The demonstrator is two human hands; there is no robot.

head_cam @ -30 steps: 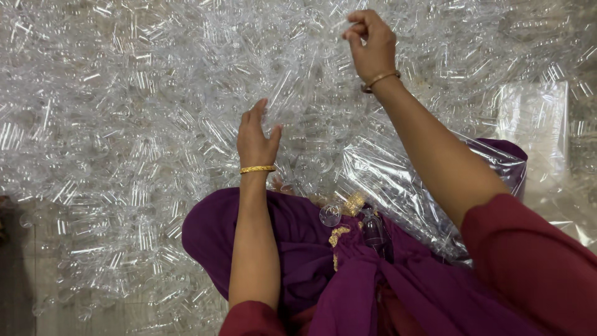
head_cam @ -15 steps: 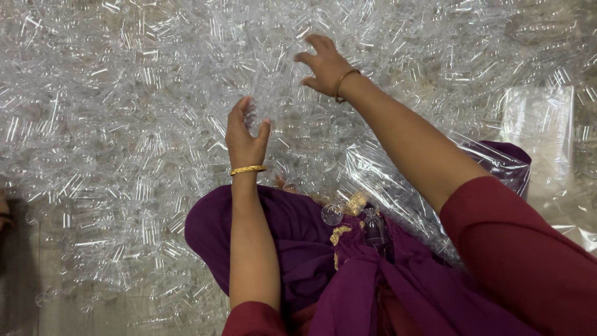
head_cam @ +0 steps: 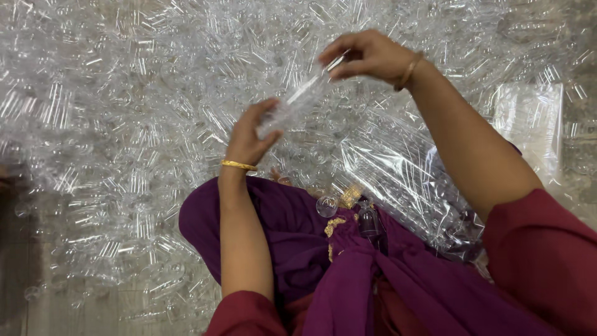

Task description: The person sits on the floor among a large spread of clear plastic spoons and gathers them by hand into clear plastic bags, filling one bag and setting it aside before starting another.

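Note:
A clear plastic tube (head_cam: pixel 303 94) is held slanted between both hands above a big heap of the same clear tubes (head_cam: pixel 124 112). My left hand (head_cam: pixel 249 134), with a gold bangle at the wrist, grips the tube's lower end. My right hand (head_cam: pixel 370 56), also with a bangle, pinches the upper end between thumb and fingers. Both arms reach out from red sleeves over a purple cloth (head_cam: pixel 298 249) on my lap.
A clear plastic bag (head_cam: pixel 404 174) filled with tubes lies by my right forearm. A flat stack of clear sheets or bags (head_cam: pixel 528 130) sits at the right. Small clear round caps (head_cam: pixel 326 205) rest on the purple cloth. Bare floor shows at lower left.
My right hand has come down and left from the far top. My left hand has lifted off the heap. Both now hold one tube between them.

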